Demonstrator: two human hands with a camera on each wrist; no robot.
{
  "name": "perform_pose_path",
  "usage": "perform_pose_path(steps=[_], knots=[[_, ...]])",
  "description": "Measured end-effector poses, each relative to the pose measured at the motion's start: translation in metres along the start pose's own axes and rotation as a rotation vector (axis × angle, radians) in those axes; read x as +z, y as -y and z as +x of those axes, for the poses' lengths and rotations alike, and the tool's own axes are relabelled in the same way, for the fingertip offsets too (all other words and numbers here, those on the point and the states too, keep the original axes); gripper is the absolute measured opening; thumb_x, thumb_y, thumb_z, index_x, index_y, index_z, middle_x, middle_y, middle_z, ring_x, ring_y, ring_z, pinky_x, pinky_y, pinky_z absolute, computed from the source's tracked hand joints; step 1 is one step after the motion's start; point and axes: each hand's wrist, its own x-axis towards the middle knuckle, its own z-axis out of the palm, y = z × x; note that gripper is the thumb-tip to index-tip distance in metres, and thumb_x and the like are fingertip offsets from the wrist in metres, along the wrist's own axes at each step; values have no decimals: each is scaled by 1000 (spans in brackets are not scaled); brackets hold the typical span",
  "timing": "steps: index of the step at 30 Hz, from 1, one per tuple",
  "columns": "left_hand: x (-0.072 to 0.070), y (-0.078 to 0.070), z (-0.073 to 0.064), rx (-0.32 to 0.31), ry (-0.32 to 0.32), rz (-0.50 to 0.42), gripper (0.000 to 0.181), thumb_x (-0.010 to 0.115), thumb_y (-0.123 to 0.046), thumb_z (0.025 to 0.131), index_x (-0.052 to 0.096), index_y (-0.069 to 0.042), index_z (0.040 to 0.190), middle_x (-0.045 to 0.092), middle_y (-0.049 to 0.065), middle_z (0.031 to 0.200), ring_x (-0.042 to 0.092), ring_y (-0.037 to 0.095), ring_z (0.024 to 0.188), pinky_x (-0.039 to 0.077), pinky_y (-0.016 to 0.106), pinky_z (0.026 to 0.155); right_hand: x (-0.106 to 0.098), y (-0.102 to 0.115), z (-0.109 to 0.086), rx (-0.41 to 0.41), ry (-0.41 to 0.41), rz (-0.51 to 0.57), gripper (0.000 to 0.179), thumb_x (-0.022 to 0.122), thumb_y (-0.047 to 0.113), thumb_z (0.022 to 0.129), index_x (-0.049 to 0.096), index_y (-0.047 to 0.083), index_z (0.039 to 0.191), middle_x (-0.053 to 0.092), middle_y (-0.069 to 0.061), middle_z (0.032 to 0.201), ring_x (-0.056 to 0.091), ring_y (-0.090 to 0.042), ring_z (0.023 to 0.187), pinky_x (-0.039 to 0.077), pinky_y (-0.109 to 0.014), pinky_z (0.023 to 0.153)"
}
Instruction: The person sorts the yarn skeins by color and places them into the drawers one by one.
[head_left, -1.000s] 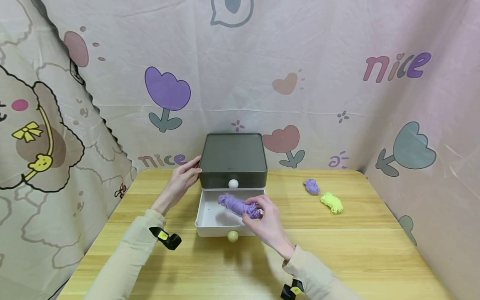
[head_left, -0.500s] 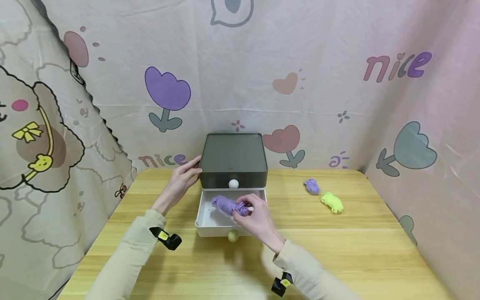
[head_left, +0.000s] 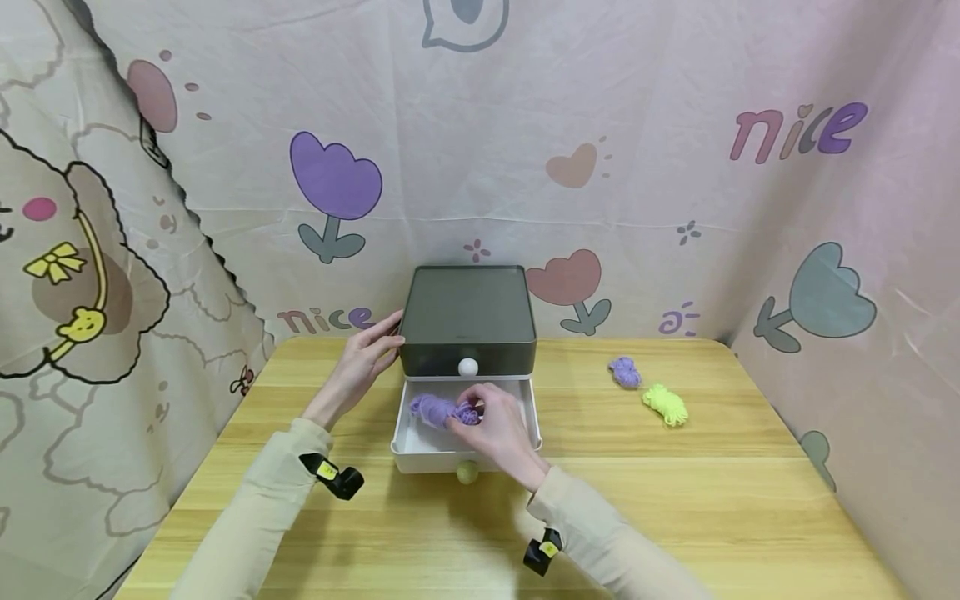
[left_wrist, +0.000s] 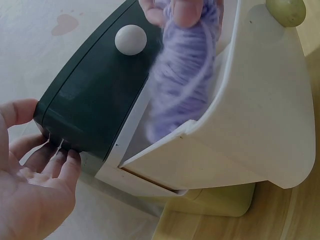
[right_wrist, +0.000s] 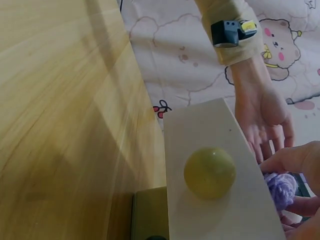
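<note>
A small chest of drawers (head_left: 472,304) with a dark top stands against the cloth backdrop. Its white drawer (head_left: 420,461) is pulled out, with a round yellow-green knob (right_wrist: 209,173) on the front. My right hand (head_left: 498,427) pinches one end of a purple yarn skein (left_wrist: 182,75) between thumb and fingers. The skein lies lengthwise over the inside of that drawer; whether it touches the bottom I cannot tell. My left hand (head_left: 361,362) rests on the left side of the dark upper part, its thumb and fingertips (left_wrist: 71,162) touching near the corner.
On the wooden table (head_left: 600,517) to the right lie a smaller purple yarn skein (head_left: 624,372) and a neon yellow yarn skein (head_left: 665,405). A white knob (head_left: 468,367) sits on the dark front. Beneath the white drawer shows a yellowish lower part (left_wrist: 215,200).
My right hand has moved left with the purple yarn skein, which now lies nearer the drawer's left wall. My left hand stays on the side of the chest.
</note>
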Motion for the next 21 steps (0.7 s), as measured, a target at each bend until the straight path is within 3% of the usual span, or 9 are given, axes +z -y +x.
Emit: perform_pose_path(steps=[8, 12, 17, 21], knots=[[0, 1, 1, 5, -2, -1, 60, 45, -8, 105, 22, -5, 160, 12, 10, 171, 16, 26, 157, 16, 48, 129, 4, -2, 7, 16, 80, 5, 15, 80, 14, 76, 68, 7, 81, 66, -5, 80, 50, -6, 70, 41, -15, 56], [0, 1, 1, 5, -1, -2, 61, 46, -8, 104, 22, -5, 160, 12, 9, 171, 15, 26, 157, 16, 48, 129, 2, -3, 6, 2, 119, 66, 12, 75, 15, 81, 69, 5, 82, 68, -8, 83, 61, -10, 74, 55, -19, 64], [0, 0, 0, 3, 1, 10, 61, 46, -10, 105, 22, -6, 161, 10, 7, 171, 14, 26, 157, 16, 49, 129, -3, -2, 3, -12, 93, 155, 16, 74, 14, 83, 70, -1, 86, 70, -16, 89, 72, -26, 83, 64, -36, 74], [0, 0, 0, 0, 2, 13, 61, 46, -11, 105, 21, -6, 161, 10, 7, 171, 14, 27, 157, 16, 49, 129, -9, -2, 1, 3, 71, 176, 16, 74, 13, 82, 70, -2, 88, 69, -16, 92, 72, -28, 86, 64, -35, 74]])
